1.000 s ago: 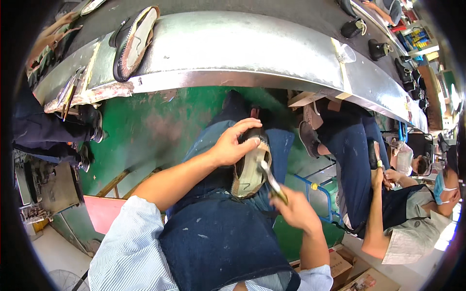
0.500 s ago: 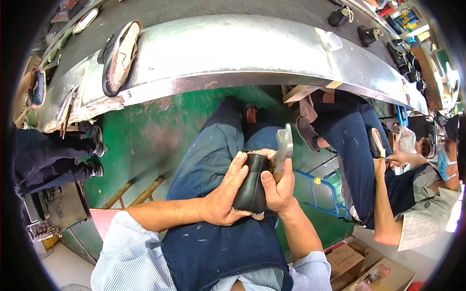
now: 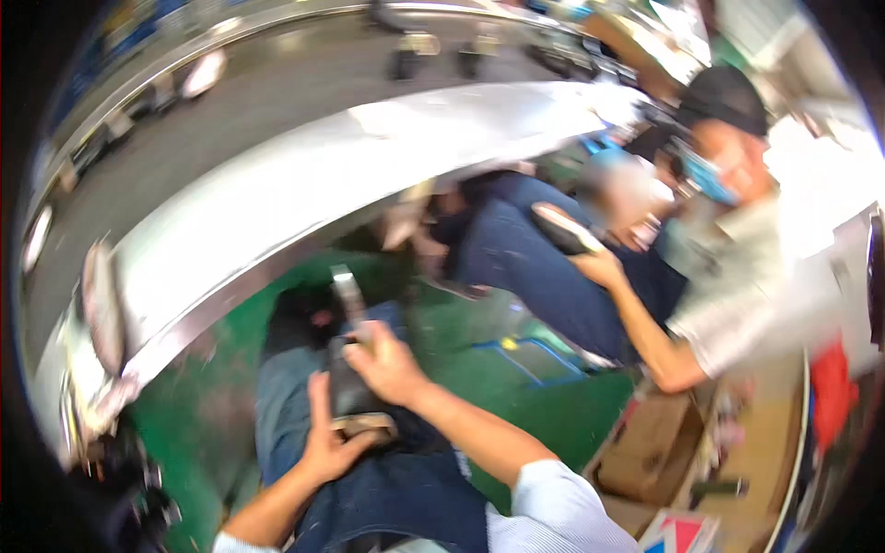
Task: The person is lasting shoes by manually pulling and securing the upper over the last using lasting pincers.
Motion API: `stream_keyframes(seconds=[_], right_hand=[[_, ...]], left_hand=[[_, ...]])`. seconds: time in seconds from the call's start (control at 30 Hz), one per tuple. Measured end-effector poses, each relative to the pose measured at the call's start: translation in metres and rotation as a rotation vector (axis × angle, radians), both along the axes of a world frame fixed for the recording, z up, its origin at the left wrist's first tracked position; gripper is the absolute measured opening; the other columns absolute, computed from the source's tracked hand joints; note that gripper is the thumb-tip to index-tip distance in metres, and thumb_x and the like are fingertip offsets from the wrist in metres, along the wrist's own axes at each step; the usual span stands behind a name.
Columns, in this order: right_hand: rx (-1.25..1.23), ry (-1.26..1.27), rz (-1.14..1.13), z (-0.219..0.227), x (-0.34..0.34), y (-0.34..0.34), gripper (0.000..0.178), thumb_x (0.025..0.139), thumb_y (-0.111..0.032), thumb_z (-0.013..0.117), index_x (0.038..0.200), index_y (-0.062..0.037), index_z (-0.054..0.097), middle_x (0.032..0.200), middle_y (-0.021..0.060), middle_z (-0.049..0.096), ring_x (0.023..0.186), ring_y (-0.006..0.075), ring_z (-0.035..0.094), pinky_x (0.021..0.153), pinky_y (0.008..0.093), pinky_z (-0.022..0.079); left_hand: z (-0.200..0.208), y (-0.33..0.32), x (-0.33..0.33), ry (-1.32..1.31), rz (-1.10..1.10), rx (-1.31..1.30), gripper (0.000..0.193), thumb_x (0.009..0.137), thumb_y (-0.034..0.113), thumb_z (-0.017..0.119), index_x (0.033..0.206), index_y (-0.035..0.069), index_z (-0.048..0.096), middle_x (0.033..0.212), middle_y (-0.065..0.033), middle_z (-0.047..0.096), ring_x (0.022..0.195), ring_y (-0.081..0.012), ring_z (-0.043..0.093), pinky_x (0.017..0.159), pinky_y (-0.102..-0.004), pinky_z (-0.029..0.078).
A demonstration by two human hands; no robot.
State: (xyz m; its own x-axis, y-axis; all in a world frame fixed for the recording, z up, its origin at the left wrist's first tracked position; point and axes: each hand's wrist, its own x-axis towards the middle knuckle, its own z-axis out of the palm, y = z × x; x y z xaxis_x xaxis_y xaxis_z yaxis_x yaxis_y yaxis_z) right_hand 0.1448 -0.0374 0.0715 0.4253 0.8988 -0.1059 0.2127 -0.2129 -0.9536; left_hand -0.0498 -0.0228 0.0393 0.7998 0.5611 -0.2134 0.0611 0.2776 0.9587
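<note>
The picture is blurred by motion. A black leather shoe lies over my lap, with a pale tan edge at its near end. My left hand holds it from the left and near side, thumb by the pale edge. My right hand is closed round the handle of a hammer just above the shoe's right side. The hammer's metal head points away from me. Most of its handle is hidden by my fingers.
Ahead runs a pale metal bench edge beside a dark belt carrying several shoes. A shoe rests on the bench at left. At right, a seated co-worker holds a shoe. Cardboard boxes stand lower right.
The view has swung to the right, bringing the co-worker and boxes further in. My left hand has shifted toward the shoe's near end; the right still grips the hammer.
</note>
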Motion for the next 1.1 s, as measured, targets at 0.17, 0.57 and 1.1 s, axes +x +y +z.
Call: stream_keyframes(seconds=[0.17, 0.57, 1.1], right_hand=[[0.087, 0.092, 0.069, -0.008, 0.044, -0.009, 0.033, 0.092, -0.018, 0.062, 0.120, -0.0034, 0.051, 0.109, 0.0141, 0.064, 0.105, 0.0220, 0.061, 0.093, 0.0357, 0.046], [-0.012, 0.484, -0.314, -0.067, 0.059, 0.010, 0.020, 0.088, -0.010, 0.063, 0.102, -0.0052, 0.050, 0.082, 0.0032, 0.061, 0.073, 0.0130, 0.061, 0.057, 0.0281, 0.048], [-0.026, 1.038, 0.195, -0.019, 0.032, -0.053, 0.051, 0.091, -0.038, 0.068, 0.128, -0.0063, 0.052, 0.111, 0.0033, 0.063, 0.094, 0.0125, 0.061, 0.071, 0.0277, 0.051]], left_hand=[[-0.021, 0.037, 0.002, 0.006, -0.098, -0.190, 0.067, 0.073, 0.006, 0.077, 0.132, 0.004, 0.045, 0.111, -0.0093, 0.064, 0.100, -0.0214, 0.064, 0.089, -0.0373, 0.052], [0.023, 0.075, -0.003, -0.089, -0.138, -0.302, 0.110, 0.059, 0.031, 0.094, 0.148, 0.005, 0.034, 0.145, -0.0114, 0.046, 0.131, -0.0314, 0.046, 0.108, -0.0454, 0.039], [0.128, 0.088, 0.033, 0.423, -0.528, 1.187, 0.085, 0.064, 0.021, 0.083, 0.140, 0.011, 0.048, 0.128, -0.0251, 0.053, 0.113, -0.0428, 0.055, 0.099, -0.0509, 0.041]])
